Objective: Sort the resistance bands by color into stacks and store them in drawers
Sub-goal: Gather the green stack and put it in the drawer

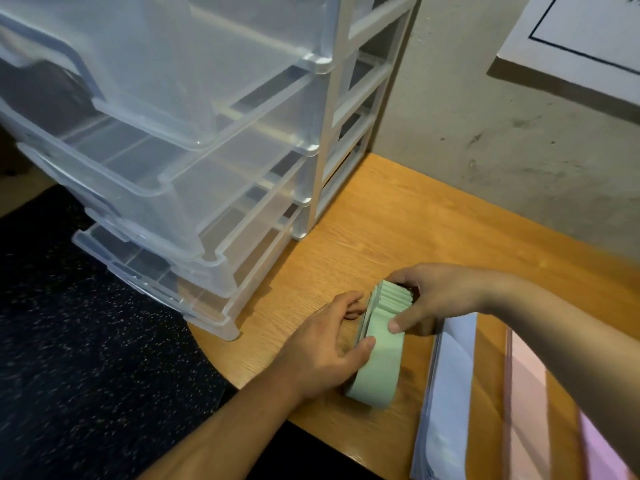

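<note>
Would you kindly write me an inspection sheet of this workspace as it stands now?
Surface: wooden table, rounded near edge.
Job's things: green bands in a stack on the table; blue-grey bands, pink bands and lilac bands lie flat side by side to its right; clear drawers pulled out of a white frame.
Clutter: nothing seen.
Grippers: left hand and right hand both grip the green bands.
Cables: nothing seen.
Surroundings: stained wall with a paper sheet; dark speckled floor.

a wooden table (433,230) stands against a scuffed grey wall (502,133) bearing a white poster (588,36), above dark speckled floor (86,341).
</note>
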